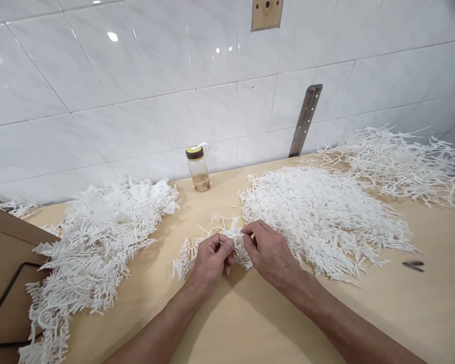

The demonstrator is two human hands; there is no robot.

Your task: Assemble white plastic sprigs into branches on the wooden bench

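Note:
Between my hands is a small tangle of thin white branching strands [233, 230], held above the tabletop. My left hand [214, 253] is closed, thumb and fingers pinching the tangle's lower left side. My right hand [267, 247] is closed too, its thumb and forefinger pinched at the tangle's right edge; the exact bit between those fingertips is too small to make out. Just behind and left of my left hand lies a little heap of white pieces [184, 260]. A wide, dense pile of short white pieces [326, 217] spreads right beside my right hand.
A long heap of white strands [109, 237] runs down the left, next to a brown box [7, 283]. Looser strands [398, 159] lie at the back right. A lidded bottle [199, 172] stands near the tiled wall. Small dark snips [414, 265] lie right; a metal bracket [305, 121] leans behind.

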